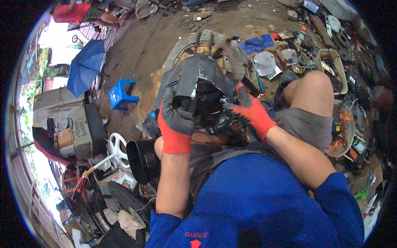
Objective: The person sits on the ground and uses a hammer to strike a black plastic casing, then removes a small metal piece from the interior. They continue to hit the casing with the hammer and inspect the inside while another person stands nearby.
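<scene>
1. Centrally, as I look on, a dark casing (186,78) sits in front of the wearer's lap, between two gloved hands; a ragged-edged dark gap shows in its near right part.
2. Left hand (175,118), in a red and grey glove: the grip is closed about the near left edge of the casing, with the fingers curled along it.
3. Right hand (251,110), in a matching glove: the grip stands apart, thumb and fingers spread beside the casing's right side; whether a fingertip touches it, I cannot tell.
4. Beyond the casing, a curved grey piece (173,56) lies on the brown ground (140,47).
5. To the right, a blue sheet (256,44), a flat whitish plate (266,65) and a cream bin (336,55) lie among mixed scrap; nearer, a round basin (352,134) holds orange-brown shavings (335,142).
6. To the left, a blue stool (120,93) stands near an opened blue umbrella (87,66).
7. Nearer on that side, a black bucket (142,161) lies just beside a white spoked wheel (118,151).
8. At upper left, another person appears in a red garment (70,13).
</scene>
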A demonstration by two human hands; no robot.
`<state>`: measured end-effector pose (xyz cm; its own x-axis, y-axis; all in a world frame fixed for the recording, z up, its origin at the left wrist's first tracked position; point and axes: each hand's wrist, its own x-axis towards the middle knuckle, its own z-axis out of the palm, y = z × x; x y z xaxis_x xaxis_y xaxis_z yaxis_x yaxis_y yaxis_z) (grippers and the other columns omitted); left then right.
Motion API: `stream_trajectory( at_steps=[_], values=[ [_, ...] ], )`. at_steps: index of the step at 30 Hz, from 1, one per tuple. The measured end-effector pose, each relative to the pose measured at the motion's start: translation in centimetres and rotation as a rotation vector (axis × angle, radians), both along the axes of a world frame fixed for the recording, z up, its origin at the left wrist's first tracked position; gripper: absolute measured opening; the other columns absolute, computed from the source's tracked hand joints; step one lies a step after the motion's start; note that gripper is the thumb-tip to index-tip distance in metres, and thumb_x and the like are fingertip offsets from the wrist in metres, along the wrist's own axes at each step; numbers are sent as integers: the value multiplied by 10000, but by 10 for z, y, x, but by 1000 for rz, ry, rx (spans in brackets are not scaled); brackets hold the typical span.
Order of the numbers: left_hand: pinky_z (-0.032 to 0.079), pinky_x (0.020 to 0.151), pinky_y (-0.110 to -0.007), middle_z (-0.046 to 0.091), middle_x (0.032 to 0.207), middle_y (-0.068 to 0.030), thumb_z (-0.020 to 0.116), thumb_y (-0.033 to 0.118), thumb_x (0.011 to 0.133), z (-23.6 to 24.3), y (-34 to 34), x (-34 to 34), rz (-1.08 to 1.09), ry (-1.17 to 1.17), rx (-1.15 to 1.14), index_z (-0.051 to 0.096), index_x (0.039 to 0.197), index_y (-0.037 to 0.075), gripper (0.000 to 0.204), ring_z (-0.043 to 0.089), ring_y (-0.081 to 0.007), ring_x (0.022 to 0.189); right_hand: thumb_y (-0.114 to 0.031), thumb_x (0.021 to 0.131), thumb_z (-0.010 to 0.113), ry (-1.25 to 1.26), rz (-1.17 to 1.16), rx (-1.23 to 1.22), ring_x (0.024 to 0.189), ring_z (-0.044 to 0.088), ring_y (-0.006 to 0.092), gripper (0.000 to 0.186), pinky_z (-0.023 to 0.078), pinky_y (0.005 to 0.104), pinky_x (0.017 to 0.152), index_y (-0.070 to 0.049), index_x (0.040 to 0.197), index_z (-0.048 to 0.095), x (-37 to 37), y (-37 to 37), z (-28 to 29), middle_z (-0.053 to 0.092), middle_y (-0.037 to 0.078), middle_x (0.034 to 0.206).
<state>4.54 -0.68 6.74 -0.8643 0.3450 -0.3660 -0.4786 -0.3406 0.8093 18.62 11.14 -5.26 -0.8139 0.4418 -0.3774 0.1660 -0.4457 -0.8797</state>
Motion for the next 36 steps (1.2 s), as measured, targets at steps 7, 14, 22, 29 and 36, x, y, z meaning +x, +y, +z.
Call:
stream_trajectory(
  at_steps=[7, 14, 22, 29, 36],
  values=[
    [487, 523, -203, 627, 879, -47, 535, 266, 928, -4, 3, 6, -35, 74, -40, 609, 1090, 63, 270, 583, -112, 667, -309, 720, 797, -39, 33, -92, 1045, 577, 178, 733, 442, 308, 922, -8, 1306, 476, -2, 5, 23, 619, 99, 1139],
    [499, 866, -392, 608, 1131, -91, 548, 291, 931, -5, -24, -1, -385, 24, -28, 567, 1179, 73, 332, 588, -221, 1038, -386, 658, 824, -108, -12, 216, 1092, 578, 252, 889, 446, 343, 929, -48, 1367, 407, -8, -13, -16, 582, 170, 1211],
    [459, 918, -426, 507, 1262, -195, 795, 324, 686, 40, -44, 10, -375, 1838, -1499, 507, 1255, 62, 689, 526, -347, 1137, -357, 658, 827, -93, 22, 113, 1041, 584, 222, 906, 446, 330, 922, -57, 1389, 385, -3, -7, 2, 588, 136, 1187],
    [516, 779, -416, 579, 1191, -141, 661, 206, 777, 6, -52, -58, -497, 1738, -1561, 560, 1178, 96, 428, 620, -336, 965, -351, 747, 781, -37, 54, -22, 971, 558, 130, 596, 448, 289, 847, -69, 1219, 552, -1, -3, 25, 626, 41, 1066],
    [509, 771, -443, 655, 997, -148, 581, 319, 829, 45, -11, -67, -462, 1624, -1600, 647, 1057, 118, 312, 628, -349, 936, -327, 864, 674, 62, -104, -253, 841, 562, 98, 329, 453, 286, 748, -83, 1076, 614, 2, 18, 22, 622, -26, 940]
  ],
)
